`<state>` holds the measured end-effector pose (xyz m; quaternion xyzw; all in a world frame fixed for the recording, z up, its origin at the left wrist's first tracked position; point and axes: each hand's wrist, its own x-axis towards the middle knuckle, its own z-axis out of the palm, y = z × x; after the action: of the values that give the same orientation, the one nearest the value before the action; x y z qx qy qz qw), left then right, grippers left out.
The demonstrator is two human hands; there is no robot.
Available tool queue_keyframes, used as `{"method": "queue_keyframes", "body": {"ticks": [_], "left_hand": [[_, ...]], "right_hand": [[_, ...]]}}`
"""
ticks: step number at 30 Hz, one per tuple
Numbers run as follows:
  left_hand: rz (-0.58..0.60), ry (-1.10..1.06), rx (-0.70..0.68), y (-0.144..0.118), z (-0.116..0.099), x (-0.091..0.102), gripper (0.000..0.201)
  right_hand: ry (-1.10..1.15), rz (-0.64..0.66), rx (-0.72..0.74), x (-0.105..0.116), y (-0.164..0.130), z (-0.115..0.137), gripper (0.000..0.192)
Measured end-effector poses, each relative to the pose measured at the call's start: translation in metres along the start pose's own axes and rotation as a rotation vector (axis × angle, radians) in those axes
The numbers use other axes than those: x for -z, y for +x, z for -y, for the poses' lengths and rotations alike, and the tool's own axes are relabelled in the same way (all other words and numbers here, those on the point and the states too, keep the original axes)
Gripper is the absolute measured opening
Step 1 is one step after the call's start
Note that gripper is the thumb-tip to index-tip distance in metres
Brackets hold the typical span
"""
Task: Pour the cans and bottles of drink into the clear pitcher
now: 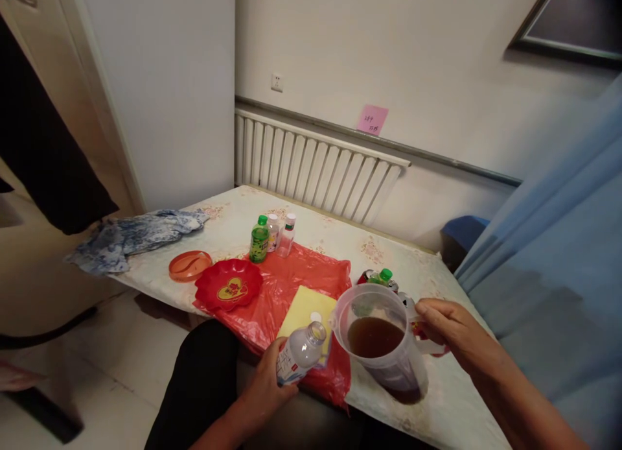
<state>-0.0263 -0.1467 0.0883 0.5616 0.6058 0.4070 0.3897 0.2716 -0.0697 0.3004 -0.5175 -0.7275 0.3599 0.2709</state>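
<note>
Forearms (522, 382) come in closest, nr the bottom, beside a black trouser leg (201, 378) at the tabletop's front edge. R hand (440, 323) has fingers curled tight round the handle of a clear jug (379, 343) part full of dark brown liquid, over the R part of the tabletop (393, 255), by the front edge; can't tell if the jug's base touches down. L hand (272, 378) wraps firmly round an uncapped btl (299, 353), clear w/ printed label, tilted w/ mouth twd the jug's spout; mouth & spout v. near each other, can't tell if touching. Btl is at the front edge, approx mid-length. Under/behind it: yellow sheet (304, 304) w/ small white disc (315, 318), on a red plastic bag (311, 265) that runs to the front edge. Red scalloped plate (228, 284), gold heart print, sits on the bag's L side; orange dish (190, 266) just L of it, nr the front edge. Crumpled blue-white cloth (146, 236) along the L edge. At the bag's back L corner, green btl (260, 241) stands w/ two white-capped btls (286, 239). Behind the jug, twd the R edge: cans (365, 276) & a green-capped btl (383, 276), partly hidden. Radiator (315, 168) on wall past the back edge, pink note (372, 119) above; blue curtain (558, 255) beyond the R edge.
</note>
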Motion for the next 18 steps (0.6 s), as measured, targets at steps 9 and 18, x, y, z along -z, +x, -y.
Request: {"method": "queue_keyframes", "body": {"ticks": [9, 18], "left_hand": [[-0.022, 0.019, -0.059, -0.003, 0.000, -0.001, 0.071], [-0.022, 0.046, -0.123, -0.002, 0.003, -0.004, 0.070]], "right_hand": [[-0.139, 0.080, 0.077, 0.003, -0.003, 0.015, 0.049], [-0.321, 0.119, 0.104, 0.006, -0.002, 0.024, 0.049]]}}
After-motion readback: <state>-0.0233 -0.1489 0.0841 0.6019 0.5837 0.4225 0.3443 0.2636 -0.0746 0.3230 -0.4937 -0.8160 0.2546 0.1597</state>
